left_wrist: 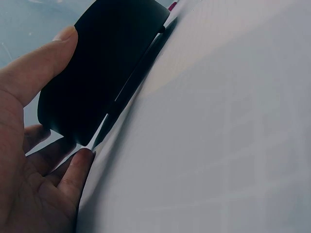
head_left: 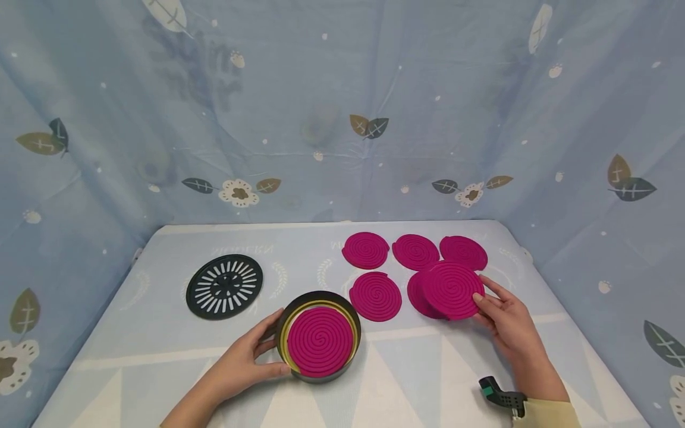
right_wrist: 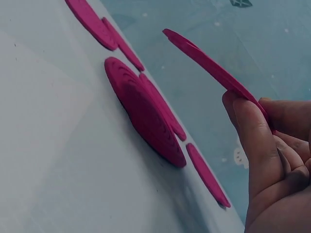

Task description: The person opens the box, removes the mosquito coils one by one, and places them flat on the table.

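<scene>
A black slotted disc [head_left: 225, 288] lies beyond the left hand [head_left: 243, 364], which grips a round black holder [head_left: 318, 296] (one magenta spiral coaster [head_left: 320, 342] sits inside). Five loose coasters [head_left: 376, 296] lie rightward; a raised coaster [head_left: 453, 290], above one of these, is pinched by the right hand [head_left: 507, 321].

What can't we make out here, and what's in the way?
Head view: most of the lower coaster, covered by the held coaster.
Head view: the inside bottom of the holder, covered by the inner coaster.
Left wrist view: the holder's inside, blocked by its dark wall.
Right wrist view: part of the right hand, cut off by the frame's right edge.
</scene>
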Motion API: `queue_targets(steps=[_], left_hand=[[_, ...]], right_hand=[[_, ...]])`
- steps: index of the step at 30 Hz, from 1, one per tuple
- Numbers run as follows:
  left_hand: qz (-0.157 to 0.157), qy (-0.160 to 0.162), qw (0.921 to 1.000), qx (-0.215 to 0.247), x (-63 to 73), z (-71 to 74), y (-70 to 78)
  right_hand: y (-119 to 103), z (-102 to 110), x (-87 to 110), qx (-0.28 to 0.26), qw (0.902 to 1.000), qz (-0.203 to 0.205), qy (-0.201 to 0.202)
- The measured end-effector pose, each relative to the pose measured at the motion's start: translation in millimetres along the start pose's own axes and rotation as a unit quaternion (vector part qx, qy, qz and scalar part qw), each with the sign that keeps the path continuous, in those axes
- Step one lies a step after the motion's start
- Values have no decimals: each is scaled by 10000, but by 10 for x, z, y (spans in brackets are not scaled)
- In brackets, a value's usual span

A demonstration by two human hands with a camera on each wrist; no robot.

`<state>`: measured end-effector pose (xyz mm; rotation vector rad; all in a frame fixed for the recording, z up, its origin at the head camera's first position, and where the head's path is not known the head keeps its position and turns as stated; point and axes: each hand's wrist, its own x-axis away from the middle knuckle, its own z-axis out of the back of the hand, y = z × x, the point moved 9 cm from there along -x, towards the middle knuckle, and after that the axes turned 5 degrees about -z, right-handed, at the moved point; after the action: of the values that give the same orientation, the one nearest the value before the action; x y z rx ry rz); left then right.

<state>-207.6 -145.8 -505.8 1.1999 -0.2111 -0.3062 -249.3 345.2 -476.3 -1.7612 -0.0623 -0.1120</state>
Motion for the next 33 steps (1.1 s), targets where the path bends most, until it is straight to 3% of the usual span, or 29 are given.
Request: queue_targets(steps=[11,33], left_hand=[[-129,7,9999,-64,-14,4,4],[-211,-31,9998,-2,3,2,21]], right_hand=[[17,288,21,-332,9988,63,367],[125,793,16,-736,9885,-418,1252]])
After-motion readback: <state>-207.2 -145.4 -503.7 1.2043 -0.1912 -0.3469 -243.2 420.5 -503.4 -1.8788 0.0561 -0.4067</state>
